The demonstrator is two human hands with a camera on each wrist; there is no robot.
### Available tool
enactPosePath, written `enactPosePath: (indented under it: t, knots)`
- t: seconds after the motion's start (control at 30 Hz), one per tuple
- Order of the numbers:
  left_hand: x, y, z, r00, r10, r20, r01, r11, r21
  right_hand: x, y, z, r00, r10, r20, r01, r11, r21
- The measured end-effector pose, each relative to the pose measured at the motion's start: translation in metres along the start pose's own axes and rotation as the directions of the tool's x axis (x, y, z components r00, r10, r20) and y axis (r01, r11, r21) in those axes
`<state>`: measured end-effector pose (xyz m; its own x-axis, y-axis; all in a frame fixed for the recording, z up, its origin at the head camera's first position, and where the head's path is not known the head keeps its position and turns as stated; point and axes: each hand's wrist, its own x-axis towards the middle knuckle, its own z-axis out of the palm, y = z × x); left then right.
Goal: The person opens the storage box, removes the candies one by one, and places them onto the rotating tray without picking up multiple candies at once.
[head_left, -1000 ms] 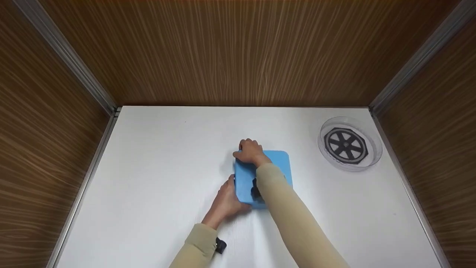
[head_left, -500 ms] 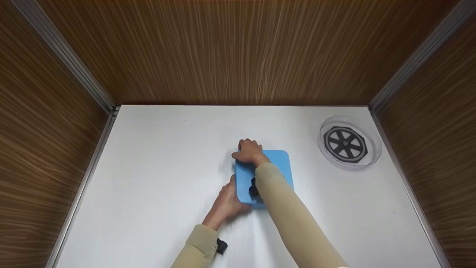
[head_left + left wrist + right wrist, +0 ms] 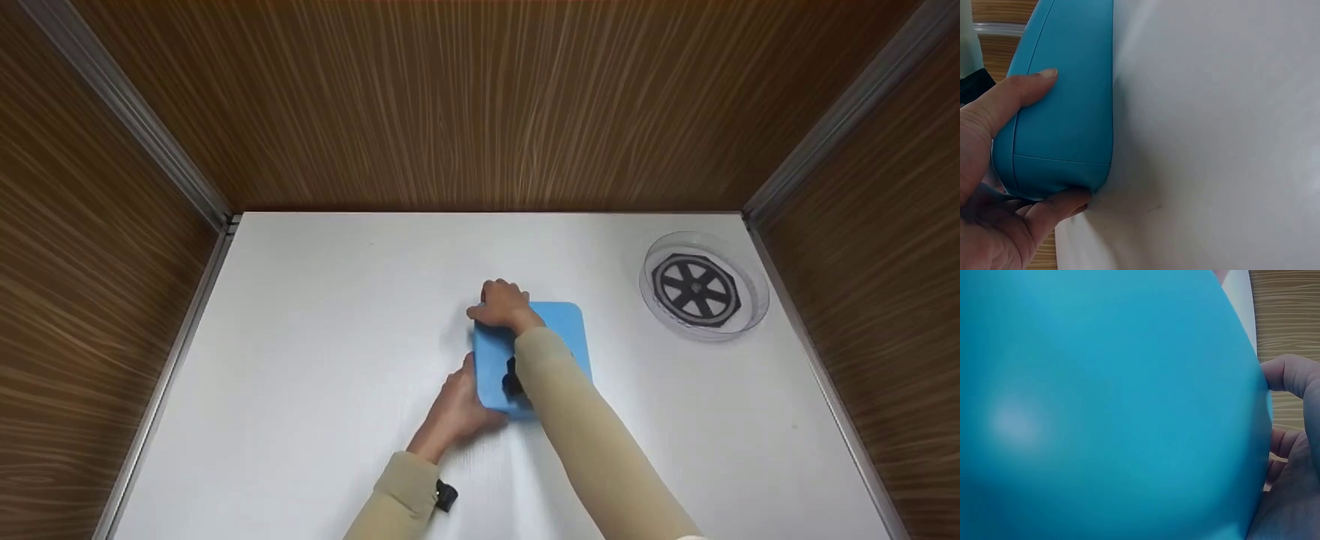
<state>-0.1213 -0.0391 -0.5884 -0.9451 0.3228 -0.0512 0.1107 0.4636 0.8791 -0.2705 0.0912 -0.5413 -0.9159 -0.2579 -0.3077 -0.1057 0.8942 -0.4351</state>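
Note:
In the head view a light-blue case [image 3: 564,322] with rounded corners lies on the white table, mid-front. My left hand [image 3: 455,409] grips its near left corner. In the left wrist view the thumb [image 3: 1019,94] lies on the case's seamed side wall [image 3: 1069,121], with fingers curled round the adjoining end. My right hand [image 3: 502,306] reaches across the top and holds the far left corner. From the right wrist, the smooth blue top [image 3: 1117,405] fills most of the view, with the right hand [image 3: 1292,500] at its edge. The right forearm hides part of the case.
A clear round dish [image 3: 759,304] stands at the far right of the table [image 3: 315,315]. Inside or beneath it shows a black octagonal piece [image 3: 696,289] with a spoked wheel pattern; which one I cannot tell. Wood-grain walls [image 3: 480,112] enclose the back and both sides.

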Motion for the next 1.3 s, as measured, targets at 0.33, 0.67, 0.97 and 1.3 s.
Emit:
enactPosePath:
  t: [0.33, 0.67, 0.97, 1.3]
  knots:
    - [0.001, 0.002, 0.001, 1.0, -0.02, 0.012, 0.02, 1.0, 0.007, 0.0, 0.002, -0.004, 1.0, 0.014, 0.016, -0.014, 1.0, -0.012]
    - [0.001, 0.003, 0.004, 1.0, -0.003, 0.024, 0.004, 1.0, -0.022, 0.0, 0.005, -0.01, 0.998, 0.048, 0.043, -0.051, 0.997, 0.055]
    - [0.001, 0.003, 0.007, 1.0, 0.0, 0.03, 0.0, 1.0, -0.007, 0.0, 0.007, -0.013, 0.993, 0.082, 0.084, -0.087, 0.995, 0.056]
    - [-0.001, 0.001, 0.006, 1.0, -0.015, 0.024, 0.016, 1.0, -0.015, -0.001, 0.003, -0.013, 0.991, 0.096, 0.092, -0.104, 0.99, 0.092]
